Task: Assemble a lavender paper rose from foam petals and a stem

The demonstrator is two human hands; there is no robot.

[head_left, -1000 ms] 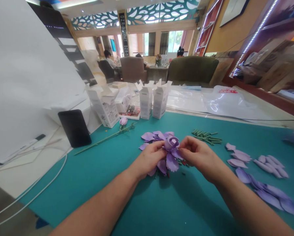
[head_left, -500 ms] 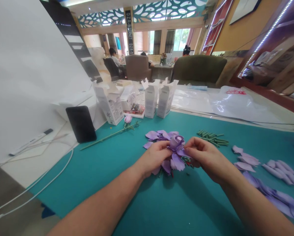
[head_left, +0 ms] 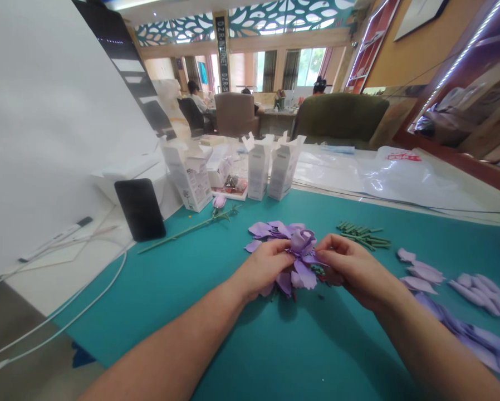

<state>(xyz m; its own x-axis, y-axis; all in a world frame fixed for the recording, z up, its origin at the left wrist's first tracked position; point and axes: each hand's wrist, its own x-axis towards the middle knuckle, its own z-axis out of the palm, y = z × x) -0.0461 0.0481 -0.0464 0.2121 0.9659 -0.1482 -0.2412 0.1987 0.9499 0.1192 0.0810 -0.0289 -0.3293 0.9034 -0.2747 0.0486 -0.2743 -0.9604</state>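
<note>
A purple flower with a curled centre and spread petals is between my two hands, above the green mat. My left hand pinches it from the left, thumb and forefinger at its base. On the other side, my right hand has its fingertips closed on an outer petal. More loose purple petals lie behind and under the flower, partly hidden by my hands. Short green pieces form a pile behind my right hand.
Pale petals, rolled pieces and darker petals lie at the right. A long-stemmed bud, black phone and open white boxes stand or lie farther back. People sit in the background.
The view has shifted very slightly. Both hands keep their grip on the flower, with hardly any visible movement.
</note>
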